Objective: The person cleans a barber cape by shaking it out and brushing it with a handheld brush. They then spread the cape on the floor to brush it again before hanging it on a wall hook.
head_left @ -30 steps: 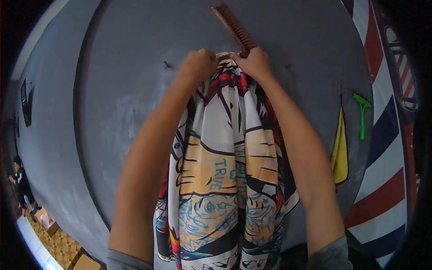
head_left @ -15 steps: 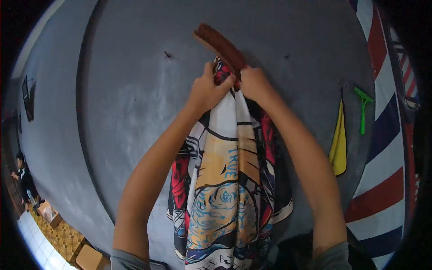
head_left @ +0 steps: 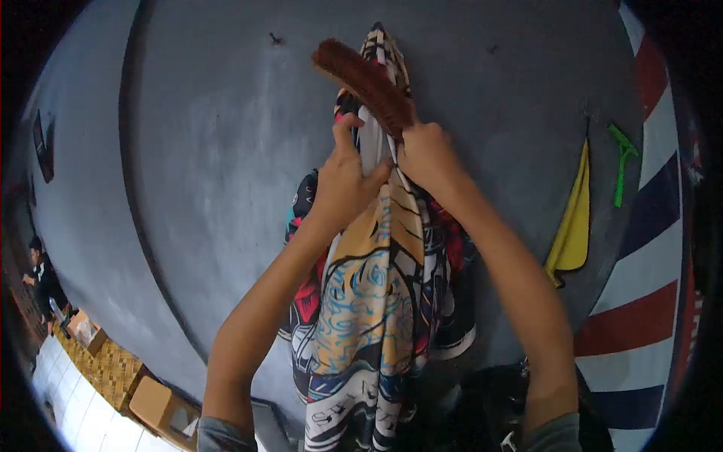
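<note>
A colourful printed cloth, like a barber cape (head_left: 367, 282), hangs in folds down the grey wall, its gathered top reaching a point high up. My right hand (head_left: 429, 154) is closed around the lower end of a brush with brown bristles (head_left: 365, 89), which slants up to the left across the cape. Whether those fingers also pinch the fabric is hidden. My left hand (head_left: 348, 177) lies against the cape's upper left part, index finger and thumb spread apart, its other fingers partly out of sight.
Left of the cape a small hook (head_left: 276, 39) juts from the wall. A yellow cloth (head_left: 574, 226) and a green squeegee (head_left: 623, 162) hang at right, beside a red, white and blue striped panel (head_left: 629, 324). A person (head_left: 44, 279) and a cardboard box (head_left: 85, 331) are at far left.
The cape's top now extends up the wall above the brush, where earlier it was bunched at my hands. My left hand has come down slightly and its fingers have spread. The brush stays in my right hand.
</note>
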Action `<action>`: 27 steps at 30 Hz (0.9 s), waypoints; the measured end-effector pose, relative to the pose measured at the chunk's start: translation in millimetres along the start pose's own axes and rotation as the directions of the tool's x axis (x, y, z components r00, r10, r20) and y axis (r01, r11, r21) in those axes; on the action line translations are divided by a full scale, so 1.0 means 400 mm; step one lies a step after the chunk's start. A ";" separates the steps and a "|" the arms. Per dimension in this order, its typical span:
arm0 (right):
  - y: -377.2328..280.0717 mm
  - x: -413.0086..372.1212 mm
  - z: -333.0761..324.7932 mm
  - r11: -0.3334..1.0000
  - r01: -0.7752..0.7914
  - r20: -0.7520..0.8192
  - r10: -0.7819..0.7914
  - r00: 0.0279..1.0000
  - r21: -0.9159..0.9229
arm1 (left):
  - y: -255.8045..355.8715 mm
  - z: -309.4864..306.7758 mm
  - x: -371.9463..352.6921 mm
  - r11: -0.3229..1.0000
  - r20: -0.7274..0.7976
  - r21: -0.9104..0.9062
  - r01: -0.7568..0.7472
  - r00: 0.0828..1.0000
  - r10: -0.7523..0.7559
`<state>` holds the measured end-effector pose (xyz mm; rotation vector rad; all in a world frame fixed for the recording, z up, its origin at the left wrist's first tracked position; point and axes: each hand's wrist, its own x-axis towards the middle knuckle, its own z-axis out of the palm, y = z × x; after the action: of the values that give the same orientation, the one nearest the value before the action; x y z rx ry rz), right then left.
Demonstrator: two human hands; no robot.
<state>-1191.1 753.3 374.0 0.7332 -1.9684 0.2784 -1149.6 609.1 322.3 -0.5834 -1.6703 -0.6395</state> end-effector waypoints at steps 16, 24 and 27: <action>-0.028 -0.186 -0.058 0.999 -0.001 0.108 -0.002 0.994 0.034 | 0.088 -0.051 -0.248 0.973 0.137 -0.049 0.227 0.966 -0.219; -0.092 -0.346 -0.030 0.998 0.026 0.076 -0.021 0.997 -0.061 | 0.070 -0.064 -0.361 0.984 0.220 0.166 0.062 0.971 -0.098; -0.148 -0.373 -0.030 0.986 -0.100 0.145 0.118 0.982 -0.131 | 0.131 -0.086 -0.389 0.886 0.243 0.082 0.456 0.853 -0.462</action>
<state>-1096.1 768.4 244.6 0.5822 -2.1539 0.1687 -1061.3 617.5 179.7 -0.2500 -2.0852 -0.9183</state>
